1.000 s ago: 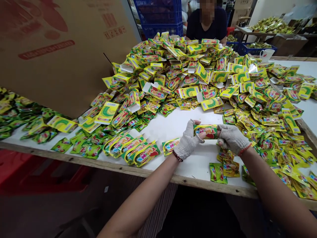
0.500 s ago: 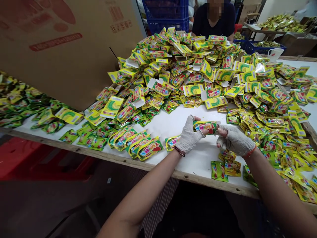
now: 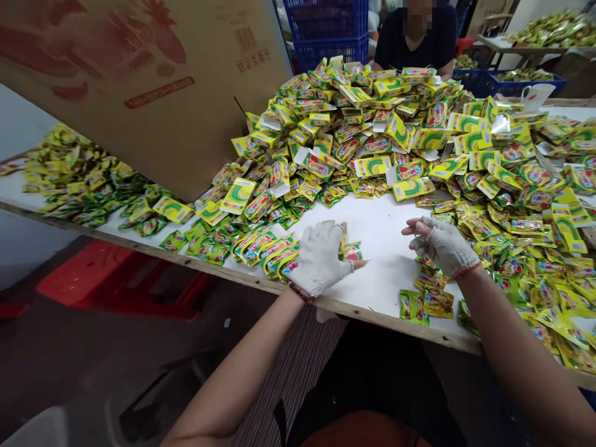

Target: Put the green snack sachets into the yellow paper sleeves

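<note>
My left hand (image 3: 321, 257), in a white fingerless glove, is closed round a small yellow-green candy box (image 3: 343, 239), most of it hidden behind the palm and fingers. A printed box end (image 3: 354, 252) shows beside its thumb, low on the white table (image 3: 379, 230). Under and left of this hand leans a row of similar candy boxes (image 3: 265, 251). My right hand (image 3: 440, 245), gloved the same way, hovers with fingers loosely apart and nothing in them. Just below it lie yellow and green candy sachets (image 3: 426, 304).
A high heap of yellow candy boxes (image 3: 372, 124) covers the table's far side. Loose sachets (image 3: 544, 279) spread at right, more (image 3: 84, 180) at left. A large carton (image 3: 186, 130) stands at left. A person (image 3: 414, 37) sits opposite; a white mug (image 3: 537, 97) stands at back right.
My left hand has moved left with the candy box, toward the row. My right hand has let go of that box and stayed at right, its fingers loosened. The view has shifted slightly left.
</note>
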A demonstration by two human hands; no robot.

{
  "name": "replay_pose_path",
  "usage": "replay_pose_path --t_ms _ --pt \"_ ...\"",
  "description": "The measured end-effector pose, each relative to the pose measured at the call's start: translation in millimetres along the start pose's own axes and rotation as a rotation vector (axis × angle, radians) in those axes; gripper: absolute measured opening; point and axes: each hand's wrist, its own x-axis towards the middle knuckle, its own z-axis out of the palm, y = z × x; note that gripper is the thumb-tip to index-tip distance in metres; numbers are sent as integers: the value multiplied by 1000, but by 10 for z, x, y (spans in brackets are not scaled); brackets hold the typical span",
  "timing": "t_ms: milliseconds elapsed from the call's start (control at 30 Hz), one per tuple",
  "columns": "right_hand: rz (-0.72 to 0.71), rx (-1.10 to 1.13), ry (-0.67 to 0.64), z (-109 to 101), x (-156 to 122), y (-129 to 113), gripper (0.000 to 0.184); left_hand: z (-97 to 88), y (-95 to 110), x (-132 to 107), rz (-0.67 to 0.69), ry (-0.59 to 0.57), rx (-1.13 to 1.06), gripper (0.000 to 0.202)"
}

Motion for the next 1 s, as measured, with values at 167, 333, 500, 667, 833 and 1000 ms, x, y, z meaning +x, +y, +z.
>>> replay_pose_path --t_ms 167,333,500,667,833,1000 --pt "21 -47 -20 13 39 102 40 69 53 44 115 -254 157 56" --pt "-135 -224 113 -118 48 -13 36 206 -91 -24 130 -244 247 39" --pt "-337 -576 422 -537 148 -121 22 96 -372 -28 62 -226 390 29" --pt "-406 -1204 496 -687 268 -4 20 -94 -464 379 -12 -267 215 37" --pt "-423 -1577 401 -512 318 108 28 136 -501 1122 -150 -305 219 43" --pt "-258 -1771 202 -385 266 38 27 351 -420 1458 -124 -440 248 53"
